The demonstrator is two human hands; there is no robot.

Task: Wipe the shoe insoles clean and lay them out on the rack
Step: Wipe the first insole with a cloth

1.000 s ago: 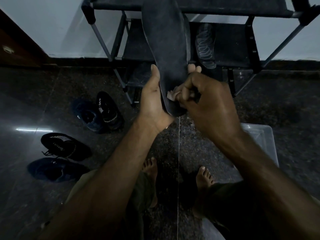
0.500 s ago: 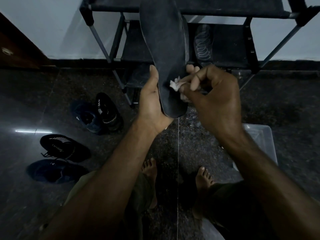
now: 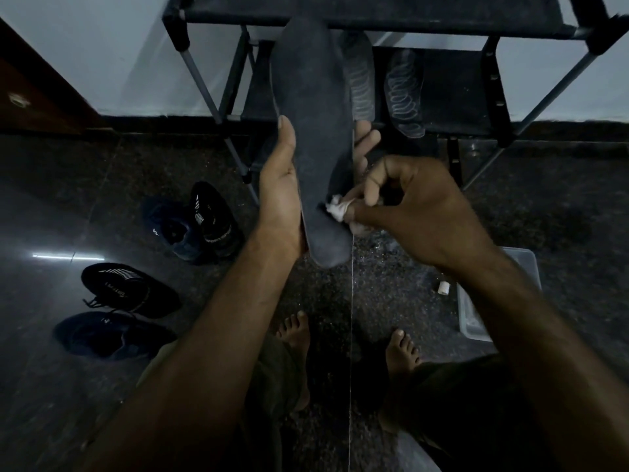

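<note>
I see the left hand (image 3: pixel 282 195) gripping the dark insole (image 3: pixel 315 131) upright before the rack (image 3: pixel 374 15), thumb on its face, fingers curled behind; the right hand (image 3: pixel 418 212) pinches a white cloth (image 3: pixel 335 207) against its lower edge; two patterned insoles (image 3: pixel 405 93) lie on the rack's shelf.

**Rack ahead, shoes to the left, tub to the right**

At twelve o'clock the rack (image 3: pixel 374 10) blocks the way; two insoles (image 3: pixel 405 93) already lie on its lower shelf. Four shoes (image 3: pixel 194 226) crowd the floor from nine to ten o'clock. A clear tub (image 3: pixel 476 321) sits at four o'clock. Bare floor (image 3: pixel 561 216) lies open at two o'clock.
</note>
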